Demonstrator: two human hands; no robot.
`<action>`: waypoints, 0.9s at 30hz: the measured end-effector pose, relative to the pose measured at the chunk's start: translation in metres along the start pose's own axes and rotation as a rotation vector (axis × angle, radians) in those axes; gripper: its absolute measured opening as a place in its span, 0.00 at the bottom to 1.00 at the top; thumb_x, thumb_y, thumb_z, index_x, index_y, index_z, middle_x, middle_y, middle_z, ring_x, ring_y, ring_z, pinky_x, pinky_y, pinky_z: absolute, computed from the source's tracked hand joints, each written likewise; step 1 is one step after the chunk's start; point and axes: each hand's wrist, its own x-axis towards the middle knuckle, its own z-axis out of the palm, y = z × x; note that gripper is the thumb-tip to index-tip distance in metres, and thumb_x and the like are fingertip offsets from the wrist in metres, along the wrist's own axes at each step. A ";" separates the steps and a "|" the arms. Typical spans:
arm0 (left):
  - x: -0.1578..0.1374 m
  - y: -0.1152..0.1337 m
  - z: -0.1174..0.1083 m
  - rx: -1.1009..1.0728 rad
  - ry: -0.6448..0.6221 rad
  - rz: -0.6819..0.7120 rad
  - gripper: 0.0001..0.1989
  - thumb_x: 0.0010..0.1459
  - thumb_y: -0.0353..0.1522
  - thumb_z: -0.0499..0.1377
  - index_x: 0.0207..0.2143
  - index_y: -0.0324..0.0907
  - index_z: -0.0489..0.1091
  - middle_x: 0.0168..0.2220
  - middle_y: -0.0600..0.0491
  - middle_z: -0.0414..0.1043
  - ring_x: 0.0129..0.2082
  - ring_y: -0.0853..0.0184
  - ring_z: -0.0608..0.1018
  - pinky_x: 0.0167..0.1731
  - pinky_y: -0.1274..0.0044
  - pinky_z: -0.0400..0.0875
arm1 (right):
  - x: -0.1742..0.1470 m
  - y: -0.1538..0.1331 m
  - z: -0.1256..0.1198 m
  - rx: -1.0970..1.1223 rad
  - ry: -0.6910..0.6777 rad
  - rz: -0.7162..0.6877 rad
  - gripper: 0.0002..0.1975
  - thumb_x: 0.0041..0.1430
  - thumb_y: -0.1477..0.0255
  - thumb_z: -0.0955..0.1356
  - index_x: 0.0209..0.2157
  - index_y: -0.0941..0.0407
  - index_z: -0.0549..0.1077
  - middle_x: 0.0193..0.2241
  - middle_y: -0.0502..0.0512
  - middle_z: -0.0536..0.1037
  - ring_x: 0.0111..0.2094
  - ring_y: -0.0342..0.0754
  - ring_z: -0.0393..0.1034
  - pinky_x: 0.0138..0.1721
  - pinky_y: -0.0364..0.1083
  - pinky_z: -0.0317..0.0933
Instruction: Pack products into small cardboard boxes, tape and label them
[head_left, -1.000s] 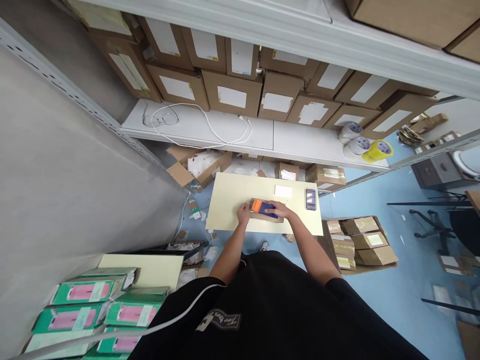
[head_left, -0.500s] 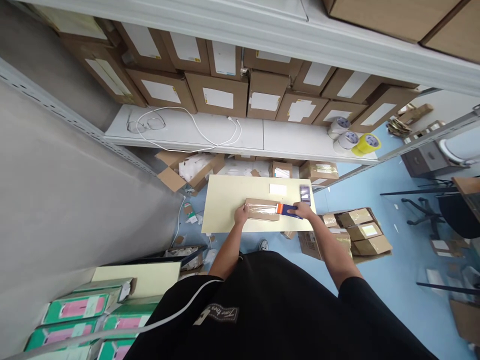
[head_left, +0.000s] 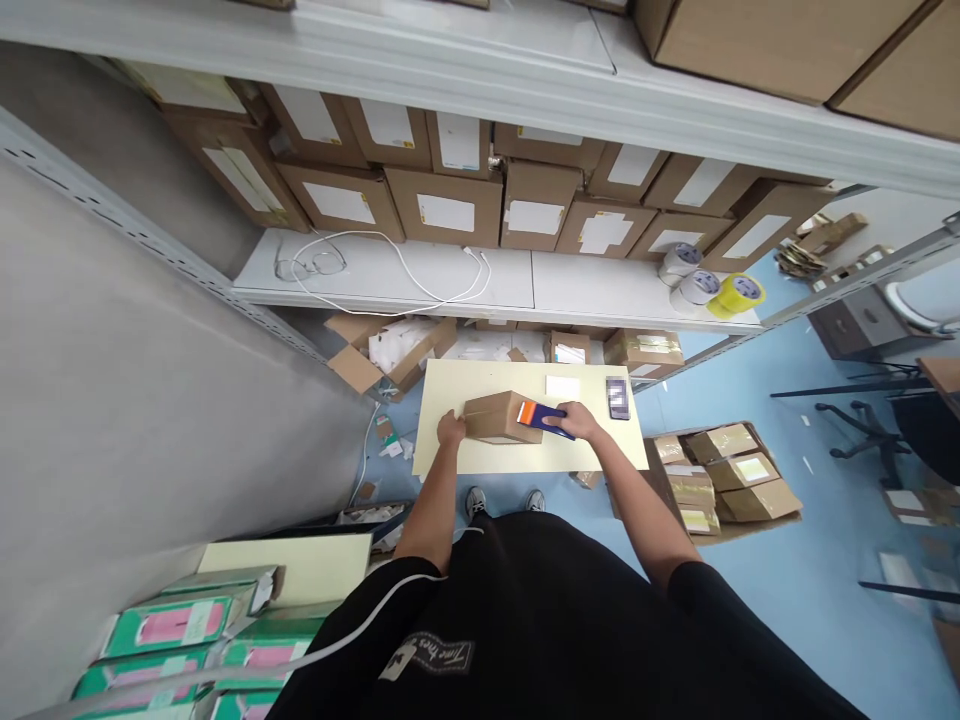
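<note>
A brown cardboard box (head_left: pixel 491 417) is on the pale yellow tabletop (head_left: pixel 450 385), tilted so that two long sides show. At its left end my left hand (head_left: pixel 451 430) grips the edge, fingers closed. My right hand (head_left: pixel 573 420) is wrapped round the handle of a dark blue tape dispenser (head_left: pixel 545 416). The dispenser's orange head lies over the box's right end; whether it touches is hard to make out. Right of the box lies a phone (head_left: pixel 618 397), with a white paper (head_left: pixel 562 386) behind.
Behind the table a shelf (head_left: pixel 450 265) carries labelled boxes, a white cable (head_left: pixel 390 240) and tape rolls (head_left: pixel 694 288). An open carton (head_left: pixel 397 345) with white filling stands back left. At the right, a large carton (head_left: pixel 724 538) on the floor holds several taped boxes.
The box has turned from its taped face lying up to a tilted pose. My right hand and the dispenser have moved left, and my left hand has shifted left with the box.
</note>
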 end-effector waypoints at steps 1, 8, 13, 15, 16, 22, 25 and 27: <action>0.000 0.004 -0.007 0.000 0.009 0.015 0.25 0.67 0.48 0.57 0.55 0.42 0.79 0.54 0.41 0.81 0.58 0.50 0.78 0.58 0.66 0.70 | 0.004 -0.019 0.003 -0.003 0.008 0.003 0.27 0.61 0.45 0.69 0.36 0.56 0.83 0.34 0.59 0.85 0.35 0.52 0.78 0.33 0.43 0.61; -0.019 0.035 -0.019 0.019 -0.064 0.111 0.29 0.71 0.51 0.50 0.62 0.46 0.73 0.55 0.45 0.80 0.57 0.50 0.78 0.55 0.66 0.71 | 0.018 -0.103 0.018 -0.037 0.034 -0.029 0.32 0.57 0.41 0.72 0.47 0.53 0.83 0.36 0.60 0.86 0.40 0.56 0.80 0.38 0.45 0.66; -0.037 0.057 0.019 0.107 -0.146 0.067 0.29 0.74 0.48 0.43 0.60 0.44 0.75 0.52 0.42 0.81 0.54 0.49 0.80 0.53 0.65 0.72 | 0.012 -0.094 0.016 -0.119 0.143 0.091 0.38 0.56 0.37 0.70 0.47 0.59 0.83 0.41 0.70 0.85 0.44 0.61 0.80 0.45 0.50 0.69; -0.049 0.066 0.047 0.099 -0.186 0.080 0.29 0.74 0.47 0.44 0.61 0.44 0.74 0.53 0.42 0.81 0.54 0.50 0.80 0.53 0.65 0.72 | 0.004 -0.073 0.010 -0.132 0.146 0.179 0.40 0.56 0.36 0.69 0.45 0.60 0.83 0.42 0.73 0.84 0.46 0.63 0.80 0.45 0.50 0.69; -0.055 0.071 0.060 0.081 -0.203 0.099 0.28 0.74 0.47 0.44 0.62 0.44 0.74 0.54 0.43 0.80 0.55 0.51 0.80 0.54 0.66 0.72 | -0.001 -0.060 0.006 -0.131 0.142 0.218 0.40 0.56 0.36 0.69 0.44 0.61 0.83 0.42 0.73 0.84 0.46 0.63 0.80 0.45 0.51 0.69; -0.080 0.090 0.110 0.092 -0.249 0.155 0.28 0.74 0.48 0.45 0.62 0.45 0.73 0.53 0.45 0.81 0.53 0.52 0.81 0.52 0.68 0.72 | -0.062 0.053 -0.017 -0.142 0.120 0.327 0.36 0.58 0.37 0.69 0.38 0.58 0.83 0.40 0.71 0.84 0.42 0.61 0.80 0.39 0.48 0.66; -0.084 0.092 0.114 0.126 -0.230 0.190 0.29 0.74 0.49 0.44 0.61 0.45 0.74 0.51 0.44 0.82 0.52 0.52 0.81 0.52 0.67 0.72 | -0.102 0.115 -0.024 -0.153 0.139 0.483 0.32 0.58 0.40 0.70 0.35 0.58 0.82 0.37 0.69 0.84 0.39 0.59 0.80 0.36 0.47 0.65; -0.083 0.090 0.113 0.119 -0.237 0.209 0.28 0.73 0.49 0.45 0.60 0.46 0.74 0.51 0.44 0.82 0.52 0.52 0.81 0.52 0.67 0.72 | -0.118 0.143 -0.023 -0.117 0.140 0.550 0.31 0.58 0.41 0.71 0.33 0.57 0.82 0.33 0.67 0.83 0.37 0.58 0.80 0.36 0.47 0.64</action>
